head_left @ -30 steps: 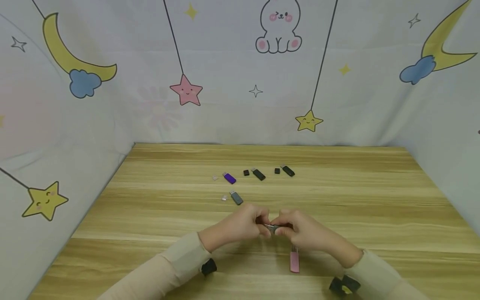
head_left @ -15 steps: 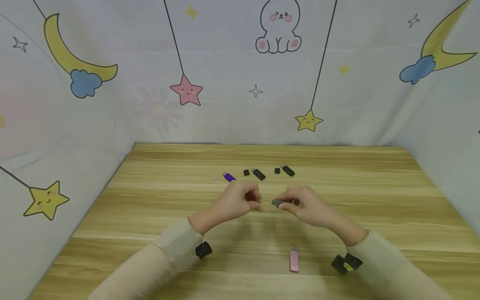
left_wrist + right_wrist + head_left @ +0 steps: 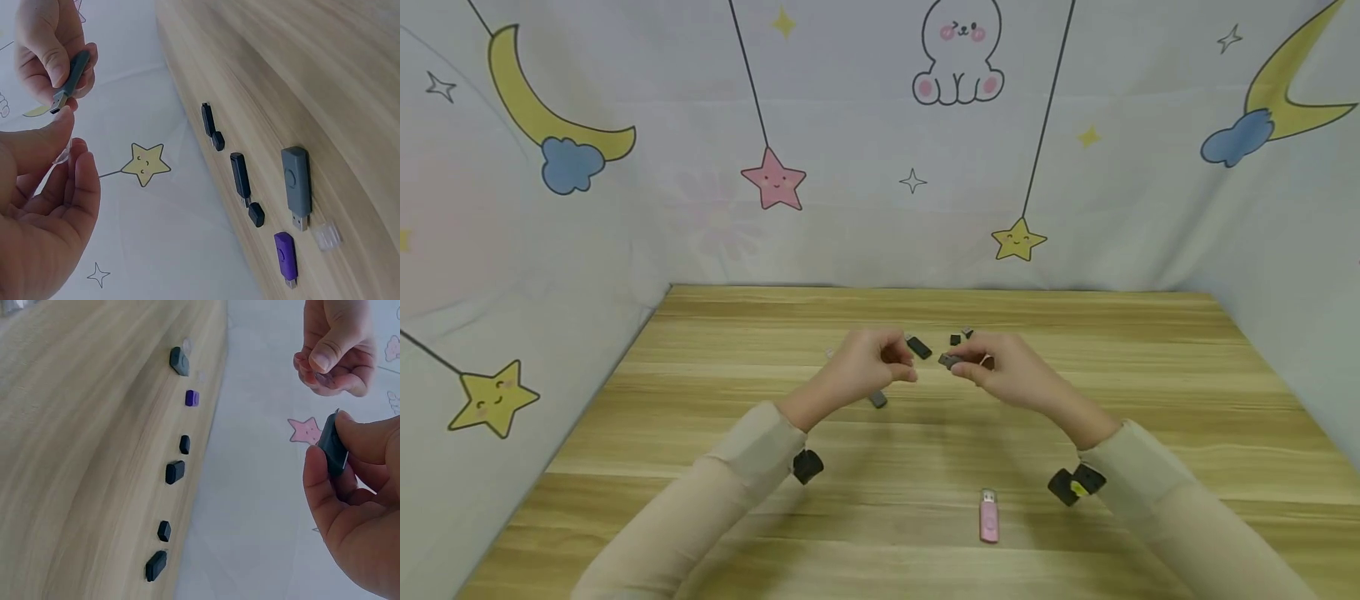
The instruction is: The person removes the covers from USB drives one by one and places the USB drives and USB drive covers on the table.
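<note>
Between thumb and fingers, my right hand (image 3: pixel 1011 371) pinches a grey USB flash drive (image 3: pixel 76 72), its metal plug bare and facing the other hand. My left hand (image 3: pixel 872 367) pinches a small clear cap (image 3: pixel 64 154), mostly covered by the fingers. Both hands are raised above the table, a short gap apart. Beneath the left hand lies another grey USB flash drive (image 3: pixel 297 181) with a clear cap (image 3: pixel 327 236) beside it. A purple USB flash drive (image 3: pixel 286 256) is close by, hidden by the left hand in the head view.
Two black USB flash drives, one left (image 3: pixel 240 175) and one right (image 3: pixel 208 119), lie toward the back with black caps (image 3: pixel 255 214) off beside them. A pink USB flash drive (image 3: pixel 989 521) lies near the front of the wooden table (image 3: pixel 1150 400). A printed cloth (image 3: pixel 850 242) hangs behind.
The hands have drawn apart, the clear cap coming off the grey USB flash drive. Both have then moved away from the body toward the back row, leaving the pink drive in front.
</note>
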`<state>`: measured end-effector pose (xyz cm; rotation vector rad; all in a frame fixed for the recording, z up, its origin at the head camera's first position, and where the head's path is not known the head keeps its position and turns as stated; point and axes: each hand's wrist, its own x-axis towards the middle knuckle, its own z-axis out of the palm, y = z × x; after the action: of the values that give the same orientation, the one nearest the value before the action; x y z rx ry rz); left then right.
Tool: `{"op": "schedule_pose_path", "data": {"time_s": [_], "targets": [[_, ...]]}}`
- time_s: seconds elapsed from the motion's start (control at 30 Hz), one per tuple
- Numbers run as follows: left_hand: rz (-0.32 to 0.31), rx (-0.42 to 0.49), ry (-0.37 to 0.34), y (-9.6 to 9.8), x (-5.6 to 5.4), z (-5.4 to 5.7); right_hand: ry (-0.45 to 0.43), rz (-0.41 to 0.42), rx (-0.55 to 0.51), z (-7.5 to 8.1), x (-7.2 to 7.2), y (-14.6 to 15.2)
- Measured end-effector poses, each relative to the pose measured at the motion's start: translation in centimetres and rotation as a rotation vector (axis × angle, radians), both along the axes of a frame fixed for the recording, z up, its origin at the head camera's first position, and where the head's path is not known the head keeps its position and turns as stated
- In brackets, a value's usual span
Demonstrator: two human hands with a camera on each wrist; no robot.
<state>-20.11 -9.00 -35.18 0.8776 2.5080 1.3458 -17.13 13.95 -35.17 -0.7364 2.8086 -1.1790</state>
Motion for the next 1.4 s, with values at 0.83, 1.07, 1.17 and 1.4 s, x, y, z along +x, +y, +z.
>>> {"op": "schedule_pose_path", "data": {"time_s": [0.83, 1.07, 1.17, 1.4], "targets": [[0.08, -0.021, -0.006, 0.7, -4.0, -1.4, -0.165, -0.082, -0.04, -1.7, -4.2, -0.9], [0.073, -0.06, -0.003, 1.3, -4.8, -2.5, -0.23, -0.096, -0.097, -3.0, -5.2, -1.2], [0.064, -0.101, 0.006, 1.5, -5.0, -2.9, -0.243, -0.11, -0.099, -3.4, -5.4, -1.2], [0.041, -0.138, 0.003, 1.7, -5.4, -3.8, -0.273, -0.12, -0.112, -4.3, -6.0, -1.5]]}}
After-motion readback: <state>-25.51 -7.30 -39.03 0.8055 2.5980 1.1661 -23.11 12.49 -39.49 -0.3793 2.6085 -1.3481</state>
